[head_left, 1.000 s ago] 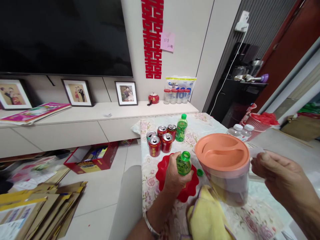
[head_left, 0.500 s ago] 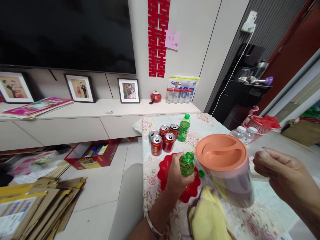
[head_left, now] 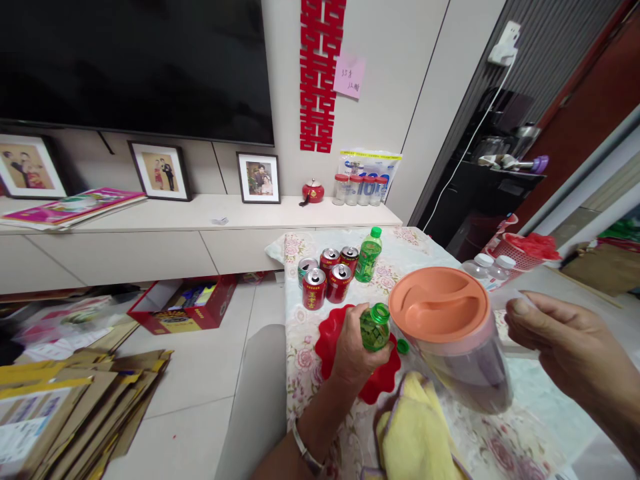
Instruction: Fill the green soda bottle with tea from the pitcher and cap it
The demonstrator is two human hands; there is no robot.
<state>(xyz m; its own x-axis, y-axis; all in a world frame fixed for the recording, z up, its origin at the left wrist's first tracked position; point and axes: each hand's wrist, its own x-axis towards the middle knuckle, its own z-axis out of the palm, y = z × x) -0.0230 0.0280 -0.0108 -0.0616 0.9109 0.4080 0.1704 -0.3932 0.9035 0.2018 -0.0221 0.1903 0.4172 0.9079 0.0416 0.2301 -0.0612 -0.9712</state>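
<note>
- Cans [head_left: 325, 279]: a cluster of them stands upright on the far left of the worktop [head_left: 300, 360], with a capped green bottle [head_left: 368, 255] just beside, well clear of the hands.
- Left hand [head_left: 354, 353]: clenched around an open green bottle [head_left: 374, 328], over the red plate [head_left: 330, 340]. Long axis near upright, mouth up and tilted slightly right toward the pitcher.
- Green cap [head_left: 403, 346]: lies between plate and pitcher.
- Yellow cloth [head_left: 415, 433]: near edge, below the pitcher.
- Pitcher [head_left: 450, 333]: clear body, orange lid on, body leaning left.
- Right hand [head_left: 560, 340]: grasps what is probably the pitcher's handle; handle indistinct.
</note>
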